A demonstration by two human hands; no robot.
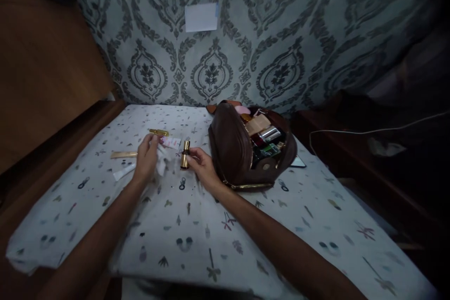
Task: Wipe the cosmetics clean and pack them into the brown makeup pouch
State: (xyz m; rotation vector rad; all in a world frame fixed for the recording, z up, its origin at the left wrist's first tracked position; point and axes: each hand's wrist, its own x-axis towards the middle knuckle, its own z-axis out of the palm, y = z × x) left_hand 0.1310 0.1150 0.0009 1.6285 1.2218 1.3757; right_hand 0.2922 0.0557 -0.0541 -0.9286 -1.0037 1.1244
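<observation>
My right hand (203,167) is closed on a small gold bottle (185,155), which stands upright between the fingers just above or on the tablecloth. To its left, my left hand (146,155) has its fingers pinched on a crumpled white tissue (161,163) that hangs toward the bottle. Around the left hand lie a gold tube (159,132), a white and pink tube (172,142), a beige stick-shaped item (123,154) and a white tube (124,172). Close by my right forearm sits an unzipped brown bag (228,143) packed with cosmetics.
A patterned white cloth (190,229) covers the table, which meets a wallpapered wall (211,65). Behind the bag, a flat device (298,162) peeks out. A wooden panel (45,65) rises at left; a white cable (379,130) runs along the dark right side.
</observation>
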